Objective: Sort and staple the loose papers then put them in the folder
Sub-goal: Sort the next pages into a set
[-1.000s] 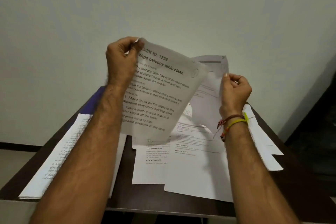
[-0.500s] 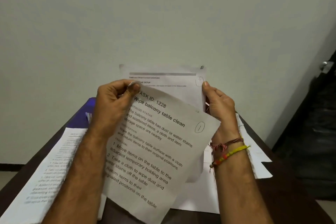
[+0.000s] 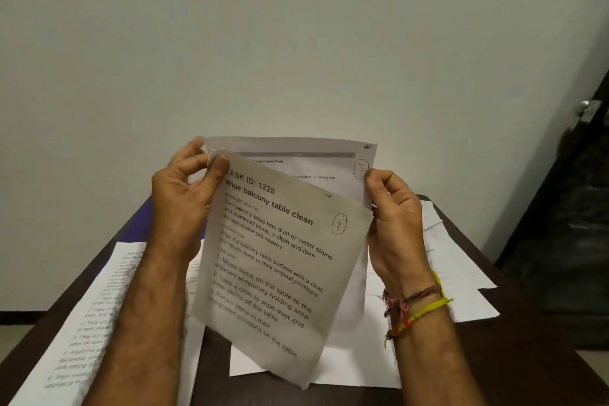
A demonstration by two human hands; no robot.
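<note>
Both sheets (image 3: 280,257) now overlap above dark table (image 3: 527,356), pale wall (image 3: 296,26) behind

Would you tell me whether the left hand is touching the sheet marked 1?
Touching. The head view shows the left hand pinching the top left corner of the sheet marked 1, thumb pressed on its printed face.

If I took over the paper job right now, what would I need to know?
Left hand pinches the top corner of the page marked 1.
Right hand grips the page marked 3, just behind page 1. Both are held up above the table.
More loose papers lie on the table.
Done: only part of the sorting.
Left: finish ordering, staple, put in the folder. No stapler is in view.
</note>
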